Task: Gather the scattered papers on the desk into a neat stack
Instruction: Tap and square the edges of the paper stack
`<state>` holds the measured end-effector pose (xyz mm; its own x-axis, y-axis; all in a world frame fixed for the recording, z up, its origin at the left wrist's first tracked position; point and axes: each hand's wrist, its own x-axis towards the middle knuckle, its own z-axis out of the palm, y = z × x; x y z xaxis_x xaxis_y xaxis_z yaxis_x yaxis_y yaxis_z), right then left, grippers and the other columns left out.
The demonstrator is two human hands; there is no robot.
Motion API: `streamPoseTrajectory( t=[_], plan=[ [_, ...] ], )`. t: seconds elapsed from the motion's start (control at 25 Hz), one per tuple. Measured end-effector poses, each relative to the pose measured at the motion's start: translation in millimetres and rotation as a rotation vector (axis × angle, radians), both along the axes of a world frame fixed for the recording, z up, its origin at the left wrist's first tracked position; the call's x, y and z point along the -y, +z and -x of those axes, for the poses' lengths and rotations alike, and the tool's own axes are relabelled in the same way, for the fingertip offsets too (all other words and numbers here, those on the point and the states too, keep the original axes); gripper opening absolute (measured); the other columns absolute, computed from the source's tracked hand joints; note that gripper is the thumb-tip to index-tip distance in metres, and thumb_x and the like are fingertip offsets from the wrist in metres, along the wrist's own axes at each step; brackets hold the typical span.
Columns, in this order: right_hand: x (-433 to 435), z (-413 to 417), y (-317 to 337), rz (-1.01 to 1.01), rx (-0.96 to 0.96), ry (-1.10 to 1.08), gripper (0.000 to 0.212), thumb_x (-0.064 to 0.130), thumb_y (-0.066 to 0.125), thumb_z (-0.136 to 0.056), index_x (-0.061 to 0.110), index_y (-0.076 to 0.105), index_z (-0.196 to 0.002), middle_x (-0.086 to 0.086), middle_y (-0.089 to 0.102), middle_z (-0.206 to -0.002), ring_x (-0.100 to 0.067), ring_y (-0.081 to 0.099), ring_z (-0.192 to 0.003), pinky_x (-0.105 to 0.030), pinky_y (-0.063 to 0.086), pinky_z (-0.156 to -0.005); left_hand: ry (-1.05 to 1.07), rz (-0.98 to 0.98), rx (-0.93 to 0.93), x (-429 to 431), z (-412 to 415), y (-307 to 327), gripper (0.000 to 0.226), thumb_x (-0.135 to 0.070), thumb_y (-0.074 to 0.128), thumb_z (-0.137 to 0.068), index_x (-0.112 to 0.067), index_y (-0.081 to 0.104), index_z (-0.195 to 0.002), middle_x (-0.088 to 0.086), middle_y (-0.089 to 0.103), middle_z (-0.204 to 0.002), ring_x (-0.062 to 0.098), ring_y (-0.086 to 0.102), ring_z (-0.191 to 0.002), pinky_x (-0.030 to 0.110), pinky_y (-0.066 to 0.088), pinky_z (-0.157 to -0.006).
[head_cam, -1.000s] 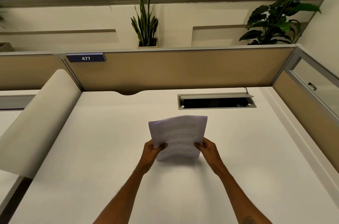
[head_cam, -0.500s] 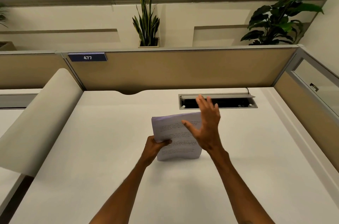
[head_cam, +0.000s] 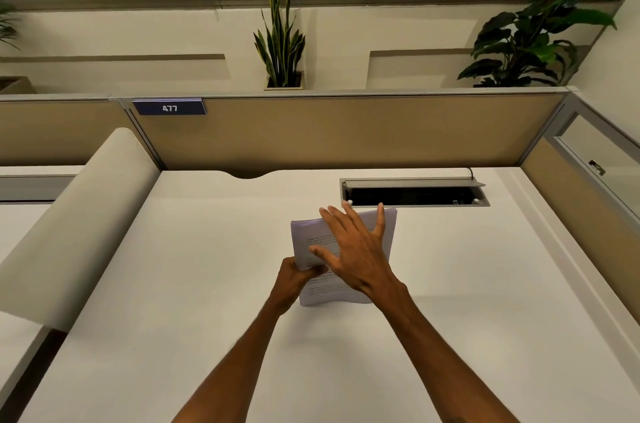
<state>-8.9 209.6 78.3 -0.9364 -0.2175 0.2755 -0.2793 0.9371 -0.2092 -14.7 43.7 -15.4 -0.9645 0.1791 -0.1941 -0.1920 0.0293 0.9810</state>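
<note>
Left hand [head_cam: 294, 278]: clamped on the lower left edge of the papers, thumb over the front sheet, holding them upright as it did a second ago.
Papers [head_cam: 311, 232]: one gathered bundle, standing on its bottom edge on the desk [head_cam: 173, 284], between the two hands; no loose sheets show anywhere else.
Right hand [head_cam: 356, 256]: it has let go of the right edge and now lies flat over the front of the bundle, fingers spread apart, gripping nothing.
Meaning: gathering looks done; the open palm seems to be patting the sheets flush, so squaring and laying down remain.
</note>
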Motion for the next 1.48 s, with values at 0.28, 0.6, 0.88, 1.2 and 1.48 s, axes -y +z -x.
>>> streamPoseTrajectory(
  t=[0.28,0.6,0.88,1.2,1.48],
  plan=[
    [-40,1,0,-0.026,-0.001,-0.18,0.081,0.077,0.029,-0.089,0.029,0.034,-0.154,0.003,0.033,-0.162,-0.02,0.021,-0.154,-0.07,-0.005,-0.116,-0.001,-0.039,0.028,-1,4,-4,0.031,-0.001,0.077,-0.086,-0.004,0.074,-0.117,0.011,0.078,-0.115,0.033,0.073,-0.109,0.041,0.061,-0.093],
    [-101,-4,-31,0.88,0.117,-0.263,0.105,0.052,0.077,-0.078,0.036,0.01,-0.158,0.012,0.017,-0.166,-0.011,0.016,-0.153,-0.039,0.017,-0.121,0.019,-0.006,0.018,-1,5,-8,0.032,-0.001,0.076,-0.087,0.0,0.072,-0.119,0.013,0.077,-0.116,0.034,0.072,-0.108,0.042,0.062,-0.092],
    [-99,-22,-101,1.126,0.533,-0.209,0.036,0.006,0.059,-0.097,0.026,0.057,-0.128,0.003,0.066,-0.13,-0.024,0.058,-0.129,-0.028,0.051,-0.1,0.025,0.017,0.021,-2,6,-6,0.031,-0.001,0.076,-0.087,-0.004,0.073,-0.118,0.01,0.077,-0.114,0.031,0.073,-0.104,0.04,0.063,-0.089],
    [-92,-31,-123,1.03,0.374,-0.363,0.024,0.007,0.056,-0.099,0.008,0.07,-0.118,-0.004,0.074,-0.113,-0.025,0.069,-0.104,-0.012,0.053,-0.074,0.01,0.054,0.053,-3,-3,-11,0.038,-0.022,0.078,-0.081,-0.013,0.071,-0.117,0.003,0.078,-0.113,0.027,0.075,-0.1,0.037,0.064,-0.084],
    [-83,-9,-110,1.04,0.291,-0.399,0.022,0.007,0.064,-0.095,0.009,0.071,-0.116,0.0,0.075,-0.099,-0.018,0.072,-0.089,-0.031,0.061,-0.078,0.061,0.052,0.109,8,14,-9,0.032,-0.006,0.075,-0.09,-0.002,0.069,-0.121,0.01,0.078,-0.115,0.033,0.076,-0.103,0.046,0.063,-0.088]
  ],
)
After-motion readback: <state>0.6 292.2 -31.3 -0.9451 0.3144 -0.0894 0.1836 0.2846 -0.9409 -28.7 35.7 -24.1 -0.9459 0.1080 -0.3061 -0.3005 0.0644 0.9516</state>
